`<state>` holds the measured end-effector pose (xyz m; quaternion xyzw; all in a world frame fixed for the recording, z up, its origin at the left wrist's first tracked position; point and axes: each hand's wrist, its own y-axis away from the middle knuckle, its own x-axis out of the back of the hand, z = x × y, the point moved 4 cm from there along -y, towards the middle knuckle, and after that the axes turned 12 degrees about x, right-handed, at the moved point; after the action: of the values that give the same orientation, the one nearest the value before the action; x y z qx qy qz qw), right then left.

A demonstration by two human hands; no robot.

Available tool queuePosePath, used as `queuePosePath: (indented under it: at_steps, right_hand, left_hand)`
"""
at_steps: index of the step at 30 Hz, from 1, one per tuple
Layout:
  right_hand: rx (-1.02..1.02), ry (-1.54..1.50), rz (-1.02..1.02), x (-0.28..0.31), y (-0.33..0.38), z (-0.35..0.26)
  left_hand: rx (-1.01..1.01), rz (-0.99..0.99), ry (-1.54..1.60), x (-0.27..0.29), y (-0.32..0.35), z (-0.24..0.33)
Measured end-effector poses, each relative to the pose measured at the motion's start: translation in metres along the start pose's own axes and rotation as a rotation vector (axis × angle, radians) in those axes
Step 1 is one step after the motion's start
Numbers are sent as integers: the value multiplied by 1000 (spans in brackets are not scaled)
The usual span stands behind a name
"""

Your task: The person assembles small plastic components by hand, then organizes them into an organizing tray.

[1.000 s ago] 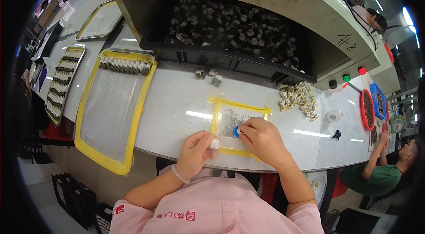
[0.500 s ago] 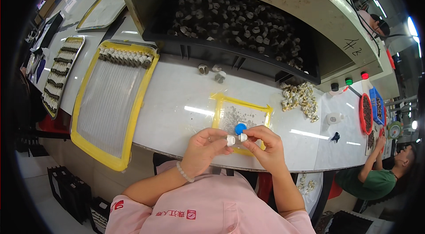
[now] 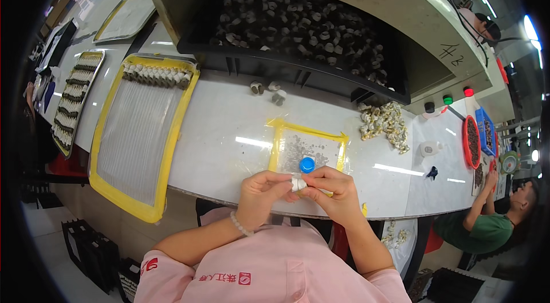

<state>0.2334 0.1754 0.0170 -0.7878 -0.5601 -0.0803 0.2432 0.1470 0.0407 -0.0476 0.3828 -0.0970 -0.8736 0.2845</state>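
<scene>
My left hand (image 3: 259,194) and my right hand (image 3: 337,194) meet over the near edge of the bench, both closed in a pinch. Between their fingertips are two small white cylindrical parts (image 3: 298,184), end to end and apparently touching. The left fingers grip one part, and the right fingers hold the smaller one, now mostly hidden. Just beyond the fingertips sits a round blue cap or shallow dish (image 3: 307,165). It rests on a white sheet edged with yellow tape (image 3: 327,154) and speckled with grey spots.
At the left lies a yellow-edged ribbed tray (image 3: 134,137) with white-and-grey parts along its far end. A black bin (image 3: 286,68) full of similar parts stands under a machine housing. Three loose pieces (image 3: 278,97) lie before it. A pile of whitish parts (image 3: 384,122) is at right.
My hands have come together, bringing the right-hand part against the left-hand one; the gap between them has closed. The view has shifted slightly.
</scene>
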Motion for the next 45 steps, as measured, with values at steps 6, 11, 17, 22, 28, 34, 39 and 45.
queuePosePath:
  at_steps: [6,11,17,22,28,34,39,45]
  right_hand:
    - [-88,-65,-61,11,-2,5]
    - [-51,417,194,74,-8,32]
    - [-53,825,185,98,-17,54]
    - [-55,746,161,91,-14,55]
    - [-124,488,227,84,6,54]
    - [-160,450,246,77,13,51]
    - [-201,145,67,52,12,35]
    - [-103,394,7,46,10,25]
  left_hand:
    - [62,-20,-63,-4,3,11]
    - [-135,178,-292,21,26,61]
    - [-546,650,-659,102,35,163]
    - [-632,892,-1040,153,17,202]
    - [-658,792,-1359,139,-5,196]
    - [-933,800,-1704,97,4,195]
    - [-814,343,-1629,31,-28,164]
    - [-789,365,-1798,22,-93,143]
